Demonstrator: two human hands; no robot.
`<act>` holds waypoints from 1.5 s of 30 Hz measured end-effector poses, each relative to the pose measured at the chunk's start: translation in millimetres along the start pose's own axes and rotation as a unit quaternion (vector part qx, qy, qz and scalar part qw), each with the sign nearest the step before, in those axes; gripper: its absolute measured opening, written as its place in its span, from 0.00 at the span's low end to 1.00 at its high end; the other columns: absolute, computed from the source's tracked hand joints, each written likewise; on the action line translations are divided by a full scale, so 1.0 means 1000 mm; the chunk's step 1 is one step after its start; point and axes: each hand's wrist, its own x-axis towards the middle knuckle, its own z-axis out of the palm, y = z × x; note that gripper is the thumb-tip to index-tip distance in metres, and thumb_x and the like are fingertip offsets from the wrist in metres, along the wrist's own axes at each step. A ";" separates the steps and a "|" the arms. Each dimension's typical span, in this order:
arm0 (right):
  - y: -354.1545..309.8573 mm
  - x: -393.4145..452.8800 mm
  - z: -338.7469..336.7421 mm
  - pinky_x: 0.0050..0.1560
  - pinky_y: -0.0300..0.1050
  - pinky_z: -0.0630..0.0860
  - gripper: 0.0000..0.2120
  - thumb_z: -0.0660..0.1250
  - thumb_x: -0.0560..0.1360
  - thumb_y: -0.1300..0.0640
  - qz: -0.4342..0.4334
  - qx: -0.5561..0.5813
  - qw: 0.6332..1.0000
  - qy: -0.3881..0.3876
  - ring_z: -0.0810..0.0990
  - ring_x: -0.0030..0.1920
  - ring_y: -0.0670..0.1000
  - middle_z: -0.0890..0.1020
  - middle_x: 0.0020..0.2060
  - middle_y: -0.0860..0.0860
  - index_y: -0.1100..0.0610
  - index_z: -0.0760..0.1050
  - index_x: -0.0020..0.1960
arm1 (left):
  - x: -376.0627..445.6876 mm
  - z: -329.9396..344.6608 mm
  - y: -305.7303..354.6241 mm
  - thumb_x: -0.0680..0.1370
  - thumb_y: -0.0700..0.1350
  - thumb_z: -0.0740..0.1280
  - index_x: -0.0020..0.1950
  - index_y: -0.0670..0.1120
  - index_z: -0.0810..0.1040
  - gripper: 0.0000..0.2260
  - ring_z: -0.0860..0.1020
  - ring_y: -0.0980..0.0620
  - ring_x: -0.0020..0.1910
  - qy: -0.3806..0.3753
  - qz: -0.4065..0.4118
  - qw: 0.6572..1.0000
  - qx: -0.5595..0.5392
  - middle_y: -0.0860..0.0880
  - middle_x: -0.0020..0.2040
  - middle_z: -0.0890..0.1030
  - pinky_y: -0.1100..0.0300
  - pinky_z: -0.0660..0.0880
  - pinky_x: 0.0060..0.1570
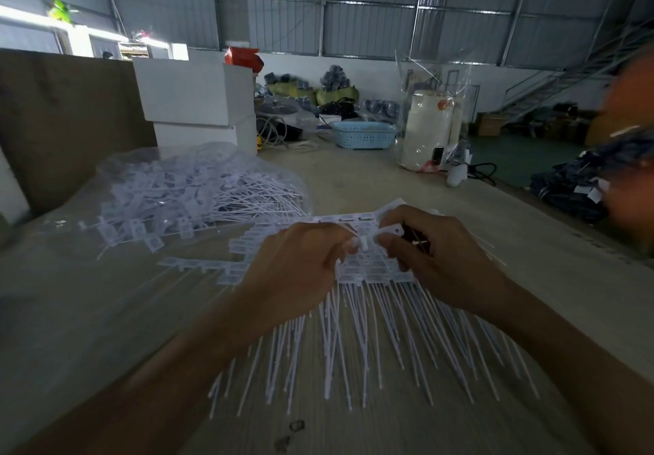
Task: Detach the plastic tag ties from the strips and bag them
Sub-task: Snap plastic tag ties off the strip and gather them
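Note:
A bundle of white tag tie strips (357, 270) lies on the table, with the heads in rows under my hands and the thin tails (354, 341) fanning toward me. My left hand (297, 270) grips the strips from the left, thumb and fingers curled. My right hand (435, 260) pinches one tag head (389, 231) at the top of the bundle, right beside my left thumb. A clear plastic bag (198, 189) heaped with loose detached ties lies to the upper left.
White boxes (198, 100) stand behind the bag and a brown board (67, 118) rises at far left. A blue basket (364, 134), a white roll in clear wrap (428, 129) and cables sit at the table's far end. A person (630, 157) sits at right.

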 end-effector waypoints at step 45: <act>0.000 0.000 0.002 0.30 0.40 0.74 0.10 0.67 0.78 0.52 0.205 0.300 0.930 -0.045 0.77 0.32 0.47 0.80 0.34 0.51 0.53 0.83 0.42 | 0.003 0.002 0.003 0.79 0.44 0.70 0.64 0.47 0.80 0.14 0.79 0.53 0.54 0.030 0.083 0.994 -0.060 0.50 0.57 0.82 0.64 0.72 0.56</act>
